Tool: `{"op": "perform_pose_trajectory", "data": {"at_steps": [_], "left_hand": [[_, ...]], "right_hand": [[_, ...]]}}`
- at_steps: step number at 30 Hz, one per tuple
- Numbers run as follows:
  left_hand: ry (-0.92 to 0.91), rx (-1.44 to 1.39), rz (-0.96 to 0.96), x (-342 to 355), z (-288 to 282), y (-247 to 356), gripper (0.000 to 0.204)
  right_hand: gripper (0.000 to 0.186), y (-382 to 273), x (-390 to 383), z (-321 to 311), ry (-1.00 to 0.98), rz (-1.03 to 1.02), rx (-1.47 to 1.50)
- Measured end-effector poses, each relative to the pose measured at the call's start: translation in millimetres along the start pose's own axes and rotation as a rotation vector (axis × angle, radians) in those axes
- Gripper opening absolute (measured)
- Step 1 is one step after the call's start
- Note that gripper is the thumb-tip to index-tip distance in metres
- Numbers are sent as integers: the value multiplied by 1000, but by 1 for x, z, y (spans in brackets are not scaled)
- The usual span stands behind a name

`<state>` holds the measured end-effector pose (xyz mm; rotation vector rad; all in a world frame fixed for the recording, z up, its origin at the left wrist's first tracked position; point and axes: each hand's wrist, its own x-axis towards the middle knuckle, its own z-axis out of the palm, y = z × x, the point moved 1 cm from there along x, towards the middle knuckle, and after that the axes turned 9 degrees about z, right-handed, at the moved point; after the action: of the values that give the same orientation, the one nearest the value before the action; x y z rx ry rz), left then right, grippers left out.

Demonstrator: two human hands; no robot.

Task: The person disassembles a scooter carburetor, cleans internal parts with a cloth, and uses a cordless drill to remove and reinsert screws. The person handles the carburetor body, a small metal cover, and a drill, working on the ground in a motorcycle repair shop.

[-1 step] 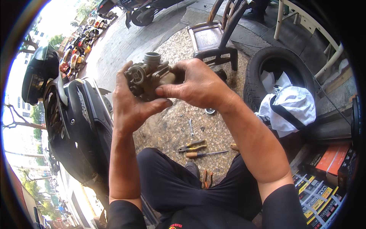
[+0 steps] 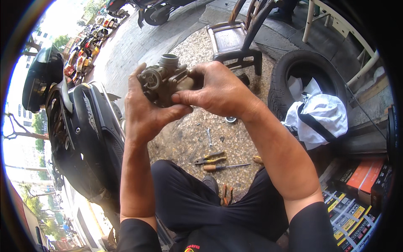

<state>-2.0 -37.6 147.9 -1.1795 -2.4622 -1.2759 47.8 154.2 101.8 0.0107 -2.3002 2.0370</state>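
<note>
Raised over the ground in front of me is a dull grey metal carburetor point(image 2: 170, 80), its round open mouth facing upward. My left hand point(image 2: 145, 111) is closed round its left side, with the fingers up along the edge and the thumb stretched below it. From the right, my right hand point(image 2: 222, 92) grips the other side, thumb pressed on the near face; its fingertips are hidden behind the part. Below lie a wrench point(image 2: 209, 137), yellow-and-black pliers point(image 2: 210, 158), a screwdriver point(image 2: 226, 167) with a tan handle, and orange-handled pliers point(image 2: 227, 195) near my shoe.
A black scooter point(image 2: 86, 138) stands close on my left. Ahead is a small wooden chair point(image 2: 228, 40). At right, a tire point(image 2: 279, 86) has a white cloth bag point(image 2: 325, 119) against it, with strapped boxes point(image 2: 350, 220) nearer me. Another motorbike point(image 2: 157, 14) is parked farther off.
The carburetor has tipped and risen very slightly in my hands. My left thumb has shifted a little to the right beneath it. Both hands keep their hold.
</note>
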Motion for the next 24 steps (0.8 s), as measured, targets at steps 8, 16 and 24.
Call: {"op": "perform_pose_trajectory", "data": {"at_steps": [8,16,24], "left_hand": [[75,3,30,-18,30,-34,130],[199,-478,-310,-43,31,-80,105],[298,-986,-482,-56,-28,-212,58]], "right_hand": [[41,0,3,4,-11,162,-154],[54,-7,26,20,24,106,-537],[14,69,63,3,-425,219,-276]]}}
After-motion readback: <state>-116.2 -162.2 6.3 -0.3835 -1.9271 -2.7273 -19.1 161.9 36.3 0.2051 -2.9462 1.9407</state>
